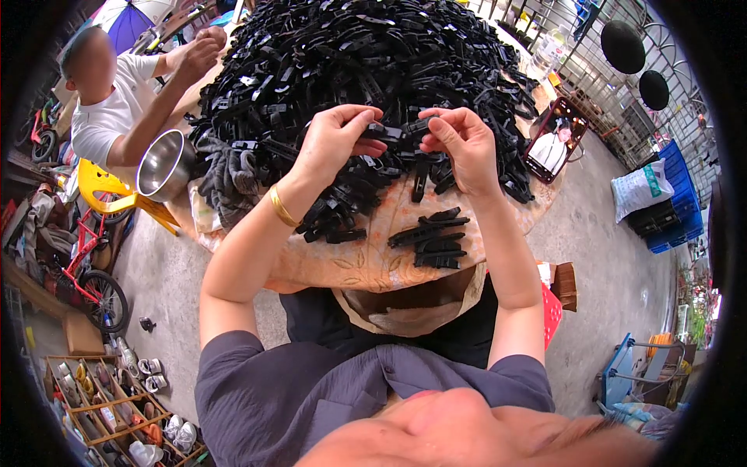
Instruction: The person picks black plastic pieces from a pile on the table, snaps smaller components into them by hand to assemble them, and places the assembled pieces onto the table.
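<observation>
Black clip (pixel 381 133) is pinched in left hand (pixel 336 142), fingers curled nearly closed; second clip (pixel 419 127) is pinched likewise in right hand (pixel 468 149) — join between them can't be told. Both are held over table (pixel 334 268), near side of black pile (pixel 334 58).

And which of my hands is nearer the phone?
Right. Your right hand is to the left of the phone; your left hand is farther left.

Bright, even light, black fisheye rim
Pale glints dot the dark pile (pixel 342 66), the bowl (pixel 163 167) gleams, the phone (pixel 555 142) glows, and the grid (pixel 685 109) bends toward the right edge.
</observation>
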The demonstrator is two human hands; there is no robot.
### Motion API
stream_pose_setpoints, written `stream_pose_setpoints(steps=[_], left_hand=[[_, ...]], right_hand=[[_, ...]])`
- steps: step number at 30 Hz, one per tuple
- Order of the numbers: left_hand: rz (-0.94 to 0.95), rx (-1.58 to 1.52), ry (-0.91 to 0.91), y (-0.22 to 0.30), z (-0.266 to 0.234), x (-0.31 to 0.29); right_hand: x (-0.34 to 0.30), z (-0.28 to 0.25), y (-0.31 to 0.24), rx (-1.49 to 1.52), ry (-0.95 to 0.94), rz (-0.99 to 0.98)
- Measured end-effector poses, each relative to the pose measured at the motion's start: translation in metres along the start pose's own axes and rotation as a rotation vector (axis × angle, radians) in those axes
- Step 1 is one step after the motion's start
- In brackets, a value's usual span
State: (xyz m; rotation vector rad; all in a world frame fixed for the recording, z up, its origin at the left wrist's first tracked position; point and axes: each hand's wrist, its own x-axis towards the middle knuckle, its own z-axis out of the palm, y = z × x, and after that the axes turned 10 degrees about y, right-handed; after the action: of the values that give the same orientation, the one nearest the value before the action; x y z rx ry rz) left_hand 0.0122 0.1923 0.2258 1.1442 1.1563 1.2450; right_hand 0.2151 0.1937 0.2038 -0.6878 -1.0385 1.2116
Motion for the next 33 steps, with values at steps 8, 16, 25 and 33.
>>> stream_pose_setpoints(steps=[8,16,25,33], left_hand=[[-0.032,-0.134,-0.035,-0.011,0.005,-0.003],[0.125,-0.097,-0.037,-0.011,0.014,-0.015],[0.352,0.125,-0.113,-0.006,0.007,-0.013],[0.524,0.268,-0.114,0.002,0.009,-0.021]], right_hand=[[-0.006,0.01,0.005,0.005,-0.081,-0.185],[-0.009,0.007,0.019,-0.201,-0.062,-0.105],[-0.008,0.008,-0.008,-0.325,-0.184,0.009],[-0.015,0.007,-0.004,-0.467,-0.162,-0.111]])
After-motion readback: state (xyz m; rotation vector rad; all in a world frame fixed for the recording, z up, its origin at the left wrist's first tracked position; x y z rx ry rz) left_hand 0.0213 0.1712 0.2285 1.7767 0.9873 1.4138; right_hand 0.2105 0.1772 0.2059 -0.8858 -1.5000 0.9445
